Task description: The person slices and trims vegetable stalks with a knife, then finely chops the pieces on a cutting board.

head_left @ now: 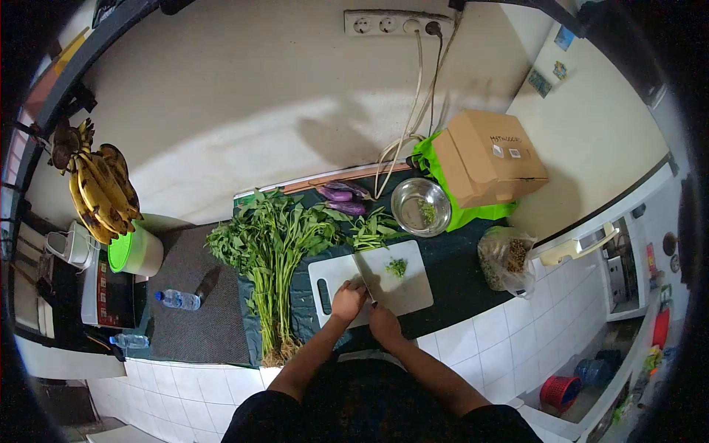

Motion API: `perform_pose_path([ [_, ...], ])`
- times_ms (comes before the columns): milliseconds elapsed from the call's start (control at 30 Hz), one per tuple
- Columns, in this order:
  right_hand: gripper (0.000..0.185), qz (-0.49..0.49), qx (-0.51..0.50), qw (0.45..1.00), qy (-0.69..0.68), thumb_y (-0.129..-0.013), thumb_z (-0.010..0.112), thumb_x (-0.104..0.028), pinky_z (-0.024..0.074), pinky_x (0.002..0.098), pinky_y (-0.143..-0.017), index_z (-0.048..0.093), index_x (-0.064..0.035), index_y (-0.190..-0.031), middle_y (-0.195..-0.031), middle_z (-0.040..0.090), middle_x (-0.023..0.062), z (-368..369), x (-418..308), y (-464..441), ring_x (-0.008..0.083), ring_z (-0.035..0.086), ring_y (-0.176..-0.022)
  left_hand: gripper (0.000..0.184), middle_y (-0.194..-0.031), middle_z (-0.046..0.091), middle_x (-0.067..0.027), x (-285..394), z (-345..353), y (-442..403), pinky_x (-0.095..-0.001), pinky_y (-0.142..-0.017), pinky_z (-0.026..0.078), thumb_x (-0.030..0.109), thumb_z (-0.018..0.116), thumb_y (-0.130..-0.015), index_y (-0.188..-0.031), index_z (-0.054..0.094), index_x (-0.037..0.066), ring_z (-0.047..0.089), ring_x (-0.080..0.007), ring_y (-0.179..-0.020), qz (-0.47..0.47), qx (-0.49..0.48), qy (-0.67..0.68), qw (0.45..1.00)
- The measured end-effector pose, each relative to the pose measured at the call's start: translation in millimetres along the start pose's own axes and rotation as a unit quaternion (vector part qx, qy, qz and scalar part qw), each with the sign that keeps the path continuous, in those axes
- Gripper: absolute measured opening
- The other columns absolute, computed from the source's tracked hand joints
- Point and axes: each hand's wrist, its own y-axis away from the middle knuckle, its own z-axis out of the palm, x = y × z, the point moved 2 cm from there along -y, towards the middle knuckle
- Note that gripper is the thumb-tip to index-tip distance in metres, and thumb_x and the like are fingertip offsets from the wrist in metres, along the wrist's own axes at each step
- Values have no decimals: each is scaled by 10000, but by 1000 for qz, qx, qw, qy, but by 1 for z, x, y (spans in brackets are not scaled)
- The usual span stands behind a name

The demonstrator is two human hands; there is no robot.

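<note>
1. My right hand (383, 326) is at the near edge of the board (410, 288), fingers closed around the handle of the knife (363, 275).
2. My left hand (348, 301) is over the near part of the board, just left of the blade, fingers curled down; I cannot tell whether they pinch anything, since the hand itself hides what is under it.
3. The knife lies across the board's left half, its blade pointing away from me.
4. On the board, right of the blade and toward the far side, sits a small heap of chopped greens (397, 267).
5. The big bundle (269, 251) of leafy stems lies left of the board, roots toward me and leaves spreading away past the board's far edge.
6. A clear bag (509, 258) with something brownish inside stands well to the right of the board.
7. A smaller bunch (373, 230) of leaves lies just beyond the board's far edge.
8. Farther left of the board, past the bundle, a water bottle (179, 299) lies on its side.
9. The steel bowl (402, 207) is beyond the board, with some cut greens in it.
10. Purple eggplants (346, 196) lie beyond the board, past the smaller bunch.
11. The carton (491, 159) rests on a green bag (473, 214), beyond the board to the right.
12. The socket strip (402, 24) is on the wall, far behind the board.
</note>
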Motion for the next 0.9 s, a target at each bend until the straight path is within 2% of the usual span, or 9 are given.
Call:
perform_pose_path([
  [33, 383, -18, -4, 1000, 14, -1018, 412, -289, 516, 539, -726, 572, 54, -967, -835, 650, 276, -4, -4, -2, 456, 647, -805, 181, -926, 676, -91, 0, 1, 0, -388, -893, 500, 197, 596, -823, -934, 713, 114, 617, -291, -946, 6, -15, -7, 1000],
  [267, 405, 19, -50, 998, 16, -1012, 430, -320, 531, 515, -762, 591, 52, -1018, -906, 661, 263, 1, -3, -6, 431, 662, -840, 160, -914, 672, -81, -5, 10, 1, -380, -922, 474, 189, 617, -810, -907, 706, 98, 608, -271, -941, 28, -30, 16, 999],
  [367, 371, 34, -29, 998, 34, -1015, 414, -277, 512, 539, -732, 575, 54, -973, -854, 650, 284, 5, 0, -4, 470, 639, -805, 159, -917, 669, -77, -4, 7, 0, -375, -916, 471, 183, 619, -806, -906, 710, 99, 598, -266, -946, 17, 24, 49, 998],
  [467, 376, -38, -8, 999, 19, -1011, 424, -274, 513, 542, -736, 580, 63, -955, -863, 654, 283, -7, -9, -11, 468, 643, -811, 161, -916, 647, -112, -3, 7, 0, -408, -883, 462, 174, 594, -824, -925, 667, 71, 604, -297, -923, 5, 6, 48, 999],
  [567, 374, 16, -33, 999, 8, -1006, 432, -279, 514, 546, -742, 581, 57, -937, -866, 655, 283, 1, -3, -14, 473, 641, -815, 158, -913, 657, -95, -9, 21, 2, -382, -896, 481, 187, 628, -808, -907, 708, 94, 591, -279, -953, 33, -16, 0, 999],
  [633, 386, -3, -21, 1000, 15, -1006, 429, -282, 514, 551, -732, 593, 60, -932, -862, 657, 278, 2, -1, -7, 474, 641, -805, 173, -915, 652, -109, -9, 22, 3, -396, -875, 491, 196, 626, -813, -918, 701, 81, 587, -301, -946, -24, 16, 42, 999],
  [767, 391, 58, -27, 998, 18, -1007, 423, -285, 510, 555, -749, 596, 60, -942, -862, 654, 282, -4, -8, -5, 478, 639, -815, 181, -932, 648, -116, -16, 36, 3, -417, -857, 498, 208, 621, -819, -905, 701, 70, 582, -322, -941, -20, 48, 62, 997],
  [833, 414, 3, -23, 999, 25, -1007, 449, -312, 557, 491, -665, 582, 79, -1035, -832, 666, 261, -7, -8, -11, 407, 677, -788, 190, -957, 645, -120, -13, 28, 3, -430, -858, 501, 223, 624, -821, -899, 699, 67, 579, -331, -950, -47, 0, 49, 998],
  [900, 396, -2, -34, 999, 31, -1006, 440, -307, 531, 525, -705, 572, 66, -1007, -849, 661, 274, -4, -8, -12, 439, 661, -806, 184, -952, 644, -113, -10, 21, 3, -431, -855, 501, 225, 624, -820, -894, 701, 74, 577, -328, -954, -52, 9, 46, 998],
])
